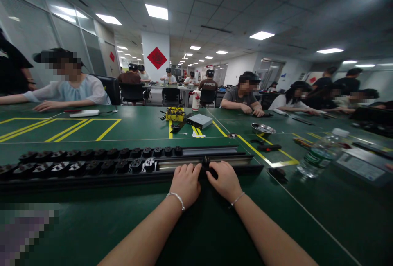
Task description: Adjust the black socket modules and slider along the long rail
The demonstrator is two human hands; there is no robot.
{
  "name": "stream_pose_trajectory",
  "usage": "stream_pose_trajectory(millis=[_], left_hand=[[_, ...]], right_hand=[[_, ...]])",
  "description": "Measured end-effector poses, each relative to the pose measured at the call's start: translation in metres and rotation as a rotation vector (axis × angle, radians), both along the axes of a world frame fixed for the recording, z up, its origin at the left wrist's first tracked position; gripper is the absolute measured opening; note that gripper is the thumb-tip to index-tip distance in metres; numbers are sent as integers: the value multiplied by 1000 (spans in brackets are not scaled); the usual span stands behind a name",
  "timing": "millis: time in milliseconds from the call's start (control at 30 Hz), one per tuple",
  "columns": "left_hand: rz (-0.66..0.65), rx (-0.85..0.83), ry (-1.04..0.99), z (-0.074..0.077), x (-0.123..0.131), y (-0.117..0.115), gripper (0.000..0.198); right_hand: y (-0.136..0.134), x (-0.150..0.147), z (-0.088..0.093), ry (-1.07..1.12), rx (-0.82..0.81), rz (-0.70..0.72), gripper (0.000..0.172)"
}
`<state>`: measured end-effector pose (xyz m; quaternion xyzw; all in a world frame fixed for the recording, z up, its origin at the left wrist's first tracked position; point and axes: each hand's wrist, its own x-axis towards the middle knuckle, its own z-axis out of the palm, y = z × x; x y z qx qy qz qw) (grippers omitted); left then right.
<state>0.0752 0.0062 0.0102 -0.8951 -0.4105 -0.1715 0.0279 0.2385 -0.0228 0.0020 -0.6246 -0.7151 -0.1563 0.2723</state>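
Observation:
A long black track (258,168) with metallic channels lies across the green table in front of me. Several black plug adapters (149,164) with prongs facing up fill its left part in two rows. Between my hands, over the right part of the near row, is another black plug adapter (206,161). My left hand (186,182) is closed at its left side, fingers bent over the track's near edge. From the right, my right hand (225,178) pinches it with thumb and curled fingers. My fingers hide its lower part.
Right of the track are a water bottle (319,153), a metal bowl (263,129) and a grey box (365,165). A yellow basket of cables (175,114) and a silver box (199,121) stand beyond it. Co-workers sit across the table, one at left (70,90).

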Motion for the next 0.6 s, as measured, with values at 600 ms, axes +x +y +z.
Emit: stream_pose_trajectory(millis=[600], left_hand=[[-2,-23,11,3,0,-1,56]], right_hand=[[0,6,0,18,-9,-21,18]])
